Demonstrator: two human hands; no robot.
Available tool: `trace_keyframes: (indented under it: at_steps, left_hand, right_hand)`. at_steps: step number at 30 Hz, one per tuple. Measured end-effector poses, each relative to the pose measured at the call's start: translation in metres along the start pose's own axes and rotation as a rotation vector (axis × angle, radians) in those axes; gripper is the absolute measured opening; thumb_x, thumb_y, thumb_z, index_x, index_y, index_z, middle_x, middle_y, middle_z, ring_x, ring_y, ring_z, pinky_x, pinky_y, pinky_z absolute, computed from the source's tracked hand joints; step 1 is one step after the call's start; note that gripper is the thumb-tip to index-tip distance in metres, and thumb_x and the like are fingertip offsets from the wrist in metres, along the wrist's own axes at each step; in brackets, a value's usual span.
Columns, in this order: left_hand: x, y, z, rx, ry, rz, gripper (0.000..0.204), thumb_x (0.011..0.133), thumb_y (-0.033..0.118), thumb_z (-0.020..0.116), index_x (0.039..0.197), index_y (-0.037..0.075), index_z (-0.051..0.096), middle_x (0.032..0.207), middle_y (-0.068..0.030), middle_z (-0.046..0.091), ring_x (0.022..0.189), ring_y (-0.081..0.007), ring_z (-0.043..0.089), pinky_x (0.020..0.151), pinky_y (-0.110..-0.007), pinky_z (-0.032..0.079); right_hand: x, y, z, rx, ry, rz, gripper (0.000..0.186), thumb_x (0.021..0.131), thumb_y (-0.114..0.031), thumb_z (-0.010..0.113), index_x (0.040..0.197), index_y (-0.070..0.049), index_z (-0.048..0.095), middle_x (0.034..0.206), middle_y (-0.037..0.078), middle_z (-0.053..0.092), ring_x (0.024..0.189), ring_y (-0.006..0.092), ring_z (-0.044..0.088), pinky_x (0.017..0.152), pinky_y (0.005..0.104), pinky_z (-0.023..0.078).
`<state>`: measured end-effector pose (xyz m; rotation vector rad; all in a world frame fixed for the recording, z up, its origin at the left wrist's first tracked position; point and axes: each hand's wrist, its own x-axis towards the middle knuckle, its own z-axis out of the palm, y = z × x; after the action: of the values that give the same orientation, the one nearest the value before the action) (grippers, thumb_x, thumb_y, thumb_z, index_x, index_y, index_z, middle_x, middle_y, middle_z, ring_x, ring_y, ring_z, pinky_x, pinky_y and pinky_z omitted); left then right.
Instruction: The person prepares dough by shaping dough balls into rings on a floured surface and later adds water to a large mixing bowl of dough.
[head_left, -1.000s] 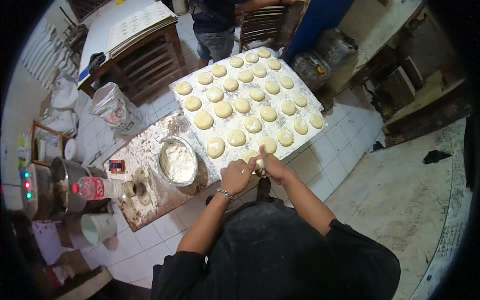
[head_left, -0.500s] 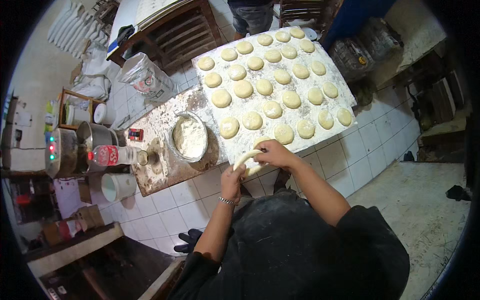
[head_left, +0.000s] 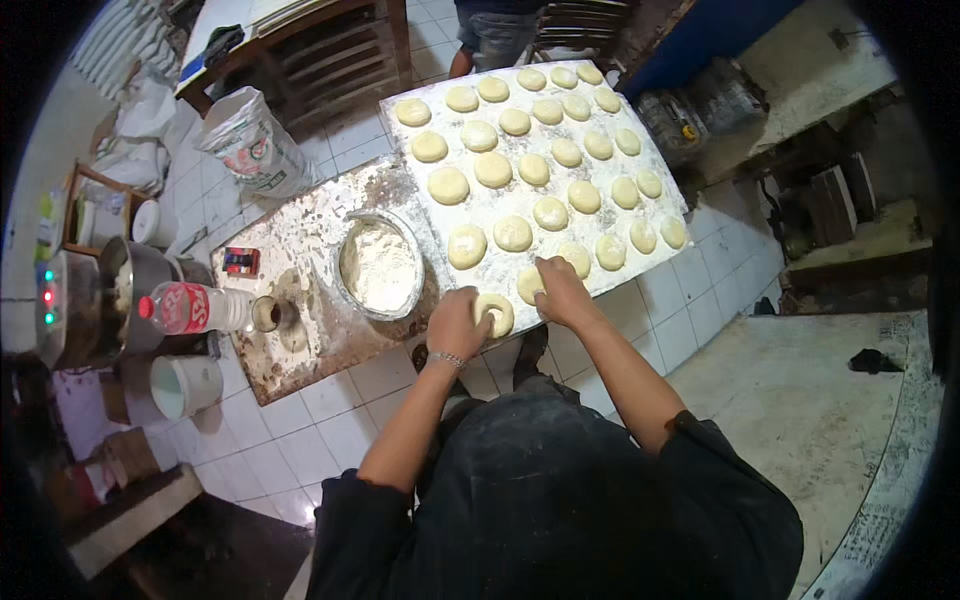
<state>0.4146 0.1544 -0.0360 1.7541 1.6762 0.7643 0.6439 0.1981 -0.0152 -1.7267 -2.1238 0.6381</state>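
A pale dough ring (head_left: 497, 328) lies at the near left corner of the floured board (head_left: 420, 228). My left hand (head_left: 455, 325) is closed on its left side, with the fingertips at the hole. Close by, my right hand (head_left: 566, 293) curls over the right edge of a flat dough round (head_left: 529, 286) in the nearest row; its fingers partly cover that piece. Rows of similar dough rounds (head_left: 513, 233) fill the board beyond both hands, dusted with flour.
Left of the board, a worn table (head_left: 300, 345) carries a metal bowl of flour (head_left: 380, 268), a plastic bottle with a red label (head_left: 195, 307) and a small red-and-black object (head_left: 241, 262). A white sack (head_left: 255, 150) stands behind. Another person (head_left: 497, 40) is at the far side.
The dough ring, held up between both hands before, now rests on the board's corner. My right hand has left it and moved onto a neighbouring dough round. The view has shifted slightly.
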Motion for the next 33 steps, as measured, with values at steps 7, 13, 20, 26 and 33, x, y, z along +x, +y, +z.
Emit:
trace_keyframes:
  at_steps: [7, 13, 20, 26, 33]
  left_hand:
    - [0.026, 0.007, 0.013, 0.191, -0.100, 0.174, 0.030, 0.078, 0.021, 0.066, 0.106, 0.009, 0.067, 0.098, -0.0147, 0.063, 0.095, -0.0349, 0.061, 0.082, -0.047, 0.051]
    - [0.029, 0.067, 0.015, -0.152, 0.073, 0.101, 0.051, 0.080, 0.027, 0.078, 0.122, 0.003, 0.061, 0.117, -0.0167, 0.063, 0.105, -0.0290, 0.061, 0.088, -0.042, 0.050]
    - [0.062, 0.149, 0.014, -0.826, -0.368, -0.218, 0.036, 0.086, 0.019, 0.078, 0.112, -0.002, 0.066, 0.096, -0.0050, 0.070, 0.080, -0.0098, 0.063, 0.070, -0.023, 0.050]
    - [0.045, 0.113, 0.030, -0.544, -0.403, -0.227, 0.025, 0.079, 0.016, 0.078, 0.096, -0.001, 0.070, 0.081, -0.0026, 0.069, 0.068, -0.0100, 0.062, 0.063, -0.026, 0.050]
    - [0.014, 0.129, 0.049, -0.434, 0.195, 0.098, 0.024, 0.086, 0.017, 0.067, 0.104, 0.000, 0.065, 0.098, -0.0118, 0.071, 0.086, -0.0180, 0.067, 0.069, -0.032, 0.053]
  right_hand:
    - [-0.013, 0.025, -0.008, 0.096, 0.012, 0.127, 0.036, 0.072, -0.020, 0.074, 0.103, -0.001, 0.067, 0.100, 0.020, 0.064, 0.094, 0.0356, 0.063, 0.085, 0.0435, 0.051]
    - [-0.019, 0.026, -0.059, 0.923, -0.081, 0.365, 0.030, 0.081, -0.007, 0.074, 0.108, 0.002, 0.065, 0.096, 0.005, 0.069, 0.089, 0.0119, 0.063, 0.079, 0.0270, 0.050]
    - [-0.003, 0.033, -0.102, 1.213, -0.102, 0.151, 0.041, 0.081, -0.002, 0.072, 0.118, 0.003, 0.057, 0.098, 0.009, 0.070, 0.089, 0.0131, 0.066, 0.076, 0.0274, 0.053]
    - [-0.013, 0.046, -0.081, 0.956, -0.421, 0.049, 0.043, 0.080, -0.003, 0.069, 0.121, 0.002, 0.056, 0.099, 0.006, 0.068, 0.089, 0.0121, 0.063, 0.076, 0.0279, 0.052]
    - [-0.016, 0.034, -0.050, 0.784, -0.143, 0.062, 0.022, 0.081, -0.018, 0.070, 0.094, -0.001, 0.066, 0.084, 0.007, 0.062, 0.077, 0.0162, 0.058, 0.070, 0.0329, 0.048]
